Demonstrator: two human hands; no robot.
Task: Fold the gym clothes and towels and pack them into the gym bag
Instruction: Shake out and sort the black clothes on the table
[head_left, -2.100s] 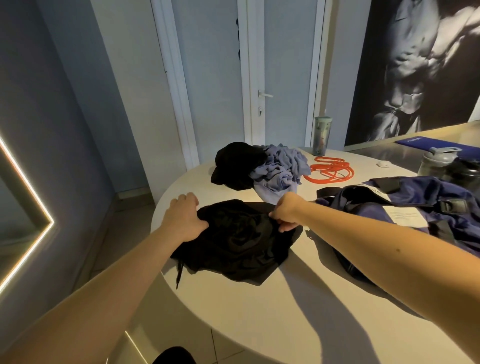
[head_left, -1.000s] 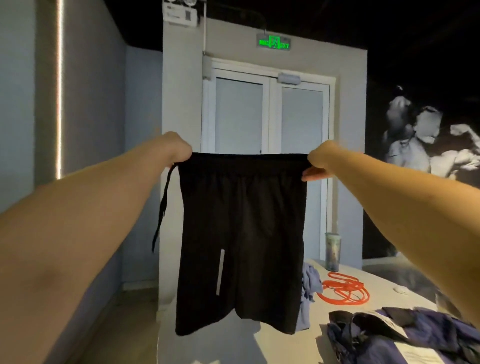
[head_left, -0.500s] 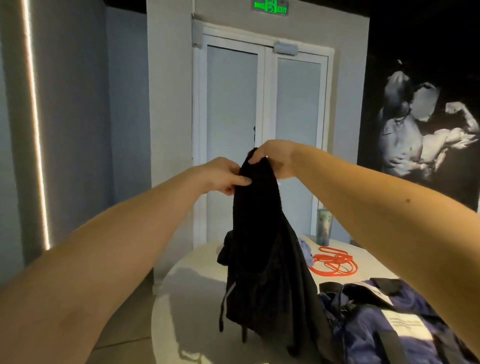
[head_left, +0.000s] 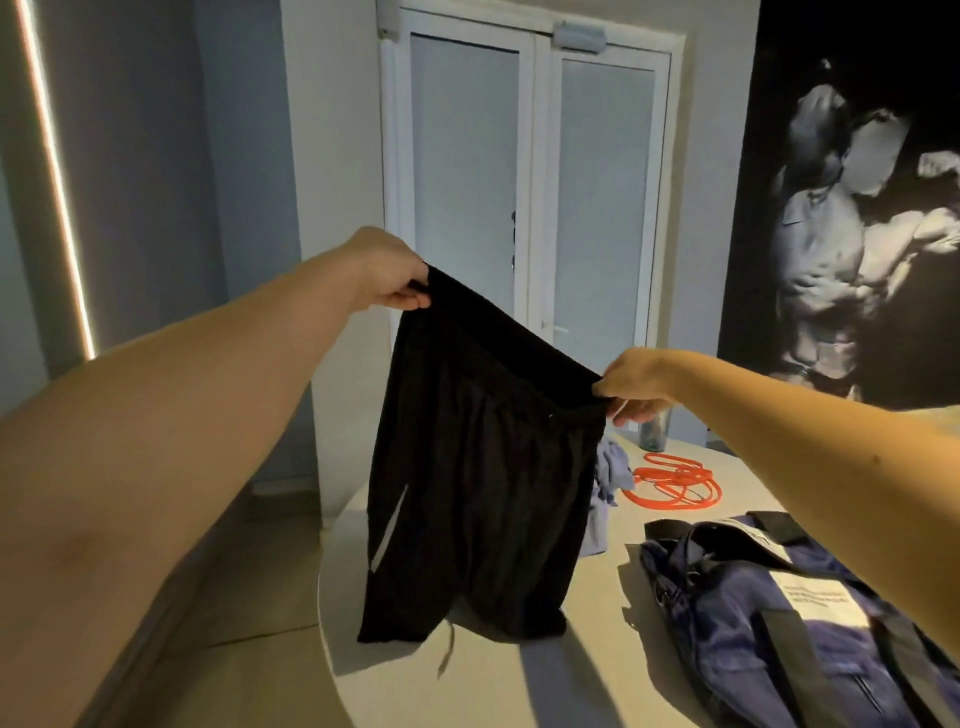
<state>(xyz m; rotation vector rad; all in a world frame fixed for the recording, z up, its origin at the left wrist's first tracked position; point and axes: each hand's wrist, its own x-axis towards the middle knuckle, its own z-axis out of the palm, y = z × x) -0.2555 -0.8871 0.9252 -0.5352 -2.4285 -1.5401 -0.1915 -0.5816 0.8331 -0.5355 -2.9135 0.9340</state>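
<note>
Black shorts (head_left: 478, 467) are up in the air over the bench (head_left: 571, 686), hanging by the waistband. The hems are at or just above the bench top; we can't tell if they touch.

We judge the step in hand to be squaring up the shorts before the fold. To do it well:
- The left hand (head_left: 387, 278) is high and the right hand (head_left: 631, 387) lower, so the waistband slants down to the right. We'd level the hands first.
- Pull lightly taut and let both legs hang without twist.
- Lay the shorts flat on the bare bench in front, put leg over leg, then bring hem to waistband.
- Tuck in the drawstring (head_left: 445, 652), which dangles below the hem.
- The cloth looks thin, so a hard tug could slip a pinch.

Left grip: closed, fingers curled with the thumb under, pinching the left end of the waistband. Right grip: closed, fingertips bunched on the right end. Neither holds anything else.

The navy gym bag (head_left: 769, 613) lies on the bench to the right, near the shorts but apart from them. We can't tell whether it is open or what's inside. A crumpled lilac garment (head_left: 608, 473) sits behind the shorts, with an orange cord (head_left: 675, 486) beyond it and a tumbler (head_left: 654, 434) behind the right hand. We judge the task to be at an early stage.
</note>
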